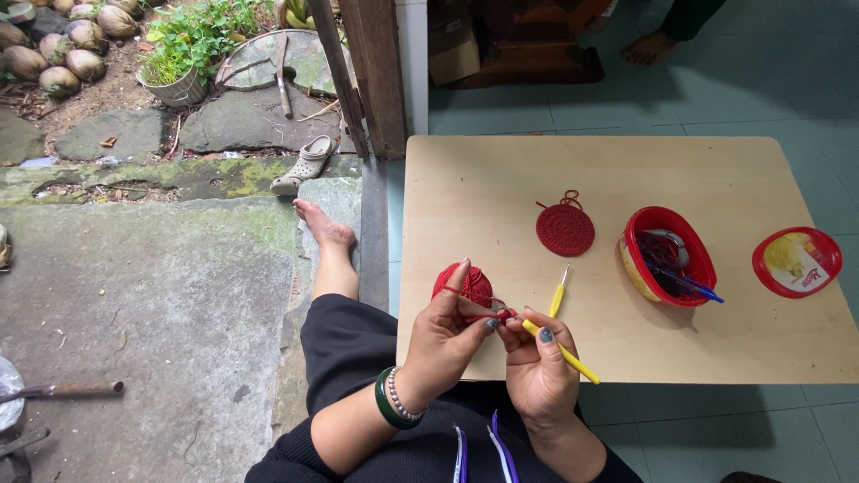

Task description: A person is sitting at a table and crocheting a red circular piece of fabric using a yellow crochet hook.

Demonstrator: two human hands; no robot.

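Crochet work sits between both hands at the near edge of the low wooden desk (501, 179). The left hand (447, 335) is closed in a pinch, thumb and fingertips gripping a small red crochet piece (506, 315), with a strand of red yarn running over its raised forefinger back to the red yarn ball (465, 283) lying on the desk just behind that hand. The right hand (537, 367) is closed around a yellow-handled crochet hook (562, 351), the hook's tip meeting the small red piece and its handle pointing out to the right. A second yellow-handled hook (558, 295) lies loose on the desk just beside the right hand. Farther back lies a finished round red crocheted disc (565, 229), and to its right a red oval tub (667, 255) holding more hooks and bits. A red lid (796, 261) with a yellow picture rests near the right edge, apart from the tub.
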